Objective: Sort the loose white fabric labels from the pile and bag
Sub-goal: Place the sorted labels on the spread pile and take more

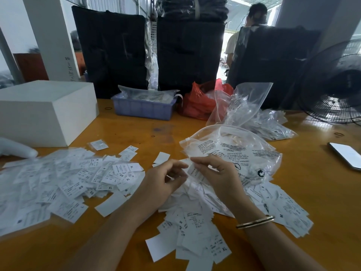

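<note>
While fingers curl, both hands (187, 173) pinch label (193, 171)

Orange wooden table (125, 249), white pillar (51, 36), daylight from an open doorway (231, 20) behind

White labels (64, 184) with black print, orange-brown table (136, 130), blue basket (144, 108), red bag (197, 104), gold bangle (256, 222)

The loose white labels (125, 169) bear size marks XL, XS, S, M (finer print unreadable).
</note>
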